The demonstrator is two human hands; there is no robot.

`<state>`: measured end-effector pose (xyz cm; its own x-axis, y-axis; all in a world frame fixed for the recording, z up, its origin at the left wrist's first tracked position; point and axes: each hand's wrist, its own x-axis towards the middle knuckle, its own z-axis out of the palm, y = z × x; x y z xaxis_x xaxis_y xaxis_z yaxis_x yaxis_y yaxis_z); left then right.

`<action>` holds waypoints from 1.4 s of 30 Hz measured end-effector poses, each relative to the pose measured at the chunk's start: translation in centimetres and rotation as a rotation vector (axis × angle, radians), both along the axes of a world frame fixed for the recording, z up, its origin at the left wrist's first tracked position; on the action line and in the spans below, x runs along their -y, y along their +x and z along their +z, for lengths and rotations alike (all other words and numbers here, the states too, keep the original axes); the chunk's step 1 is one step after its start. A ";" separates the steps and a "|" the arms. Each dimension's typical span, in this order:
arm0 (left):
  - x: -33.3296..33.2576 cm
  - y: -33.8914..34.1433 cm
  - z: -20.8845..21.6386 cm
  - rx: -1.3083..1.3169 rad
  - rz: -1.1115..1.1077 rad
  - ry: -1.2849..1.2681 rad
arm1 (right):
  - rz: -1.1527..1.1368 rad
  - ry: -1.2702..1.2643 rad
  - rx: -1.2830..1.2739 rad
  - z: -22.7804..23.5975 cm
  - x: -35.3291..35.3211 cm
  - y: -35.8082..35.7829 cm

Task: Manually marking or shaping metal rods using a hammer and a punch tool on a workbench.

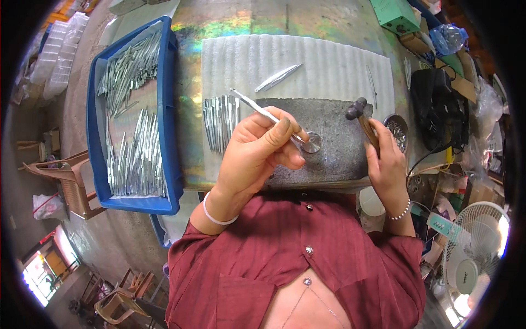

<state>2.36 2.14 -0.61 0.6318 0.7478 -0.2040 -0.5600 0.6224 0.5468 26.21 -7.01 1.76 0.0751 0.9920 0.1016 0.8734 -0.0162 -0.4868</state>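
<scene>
- Your left hand (257, 145): pinching one slim silver metal rod (256, 106), tilted, above the rough grey stone slab (345, 159).
- Your right hand (388, 164): wrapped around a dark-headed, wooden-handled hammer (364, 126).
- Small round shiny disc (313, 143): by the rod's lower end; contact cannot be told.
- Risk, judged: a loose pinch could let your rod roll; an off-centre blow could bruise your fingertips.
- Markings: white plastic fan (467, 274), dark hub mark; none legible on your rod or hammer.
</scene>
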 end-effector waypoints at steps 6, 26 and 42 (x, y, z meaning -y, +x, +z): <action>-0.1 0.3 -0.2 -0.017 0.004 -0.006 | 0.009 -0.039 0.186 -1.5 -0.7 -0.1; 1.0 0.1 1.4 -0.547 -0.016 0.486 | -0.097 -0.105 0.109 -8.2 -12.1 12.5; 3.0 2.5 0.0 -0.503 0.081 0.732 | 0.113 -0.060 -0.934 2.6 -2.0 -4.5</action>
